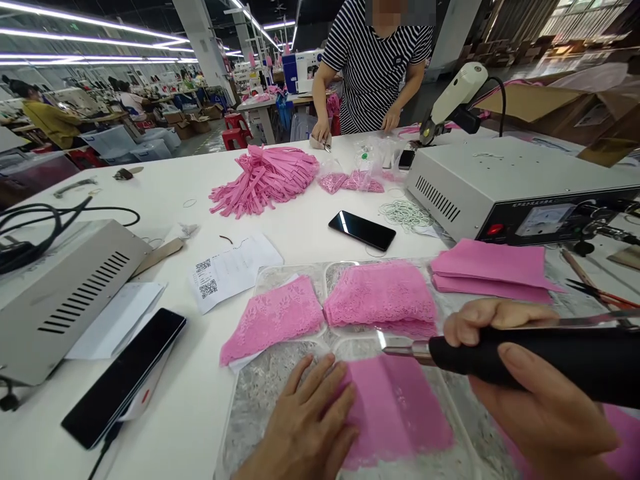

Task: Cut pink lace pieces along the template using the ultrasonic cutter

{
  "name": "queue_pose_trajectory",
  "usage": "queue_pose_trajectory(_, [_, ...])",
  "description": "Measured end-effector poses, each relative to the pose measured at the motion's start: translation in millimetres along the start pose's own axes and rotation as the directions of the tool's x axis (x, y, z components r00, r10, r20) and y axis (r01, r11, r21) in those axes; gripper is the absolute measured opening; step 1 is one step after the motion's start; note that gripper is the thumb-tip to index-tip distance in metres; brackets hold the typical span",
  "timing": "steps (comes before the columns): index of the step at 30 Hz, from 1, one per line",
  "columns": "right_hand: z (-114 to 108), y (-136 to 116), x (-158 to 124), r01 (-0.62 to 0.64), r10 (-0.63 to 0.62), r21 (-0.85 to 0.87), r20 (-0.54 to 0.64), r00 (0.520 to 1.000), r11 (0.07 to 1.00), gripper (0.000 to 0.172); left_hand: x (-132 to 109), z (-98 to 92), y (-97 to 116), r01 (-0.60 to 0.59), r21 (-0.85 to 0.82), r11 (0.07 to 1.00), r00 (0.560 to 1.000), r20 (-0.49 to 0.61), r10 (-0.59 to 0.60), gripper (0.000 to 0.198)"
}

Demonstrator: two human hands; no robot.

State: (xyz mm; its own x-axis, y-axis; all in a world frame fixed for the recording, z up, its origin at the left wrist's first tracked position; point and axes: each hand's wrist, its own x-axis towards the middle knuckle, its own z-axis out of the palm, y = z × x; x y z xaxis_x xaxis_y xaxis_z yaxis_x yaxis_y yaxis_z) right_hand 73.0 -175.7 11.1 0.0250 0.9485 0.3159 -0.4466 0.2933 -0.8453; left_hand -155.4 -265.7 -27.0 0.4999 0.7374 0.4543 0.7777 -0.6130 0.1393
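My left hand (305,420) lies flat with fingers spread on a pink fabric piece (400,413), pressing its left edge onto a clear glass plate (260,393). My right hand (530,393) is wrapped round the black handle of a cutting tool (525,360), whose metal tip (400,348) hovers just above the fabric's top edge. Two stacks of pink lace (275,317) (383,297) rest on the far part of the plate.
Plain pink fabric pieces (493,270) lie beside a white control box (520,187). A phone (361,230), printed papers (233,270), another phone (125,373), a grey machine (65,293), pink strips (265,177). A person in a striped shirt (373,67) works opposite. Scissors (600,293) lie right.
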Motion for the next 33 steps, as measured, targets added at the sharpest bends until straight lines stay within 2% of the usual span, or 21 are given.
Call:
queue_pose_trajectory(4, [-9, -3, 1, -0.021, 0.02, -0.013, -0.064, 0.998, 1.0, 0.009, 1, 0.3, 0, -0.006, -0.002, 1.0, 0.999, -0.035, 0.006, 0.024])
queue_pose_trajectory(11, [-4, 5, -5, -0.022, 0.022, -0.015, 0.037, 0.999, 1.0, 0.007, 1, 1.3, -1, -0.012, 0.01, 1.0, 0.999, -0.05, 0.012, 0.025])
queue_pose_trajectory(16, [-3, 4, -5, -0.036, 0.037, -0.015, 0.038, 0.999, 0.999, 0.007, 1, 1.6, -2, -0.018, 0.029, 0.999, 0.999, -0.041, 0.019, 0.024])
queue_pose_trajectory(23, [1, 3, -2, 0.015, -0.011, -0.057, 0.073, 0.997, 0.998, 0.004, -2, 4.0, -8, -0.056, 0.072, 0.996, 0.997, -0.04, 0.059, 0.025])
queue_pose_trajectory(25, [-1, 2, 1, 0.035, -0.032, -0.051, 0.046, 0.998, 0.998, 0.005, -2, 4.7, -10, -0.075, 0.082, 0.994, 0.996, -0.046, 0.079, 0.024])
queue_pose_trajectory(29, [-15, -10, 9, 0.077, -0.079, -0.025, -0.086, 0.993, 0.997, 0.008, -2, 4.8, -13, -0.094, 0.099, 0.991, 0.994, -0.045, 0.099, 0.024])
queue_pose_trajectory(33, [-31, -22, 8, 0.054, -0.062, -0.057, -0.148, 0.987, 0.997, 0.013, -2, 4.7, -13, -0.093, 0.085, 0.992, 0.994, -0.041, 0.097, 0.023])
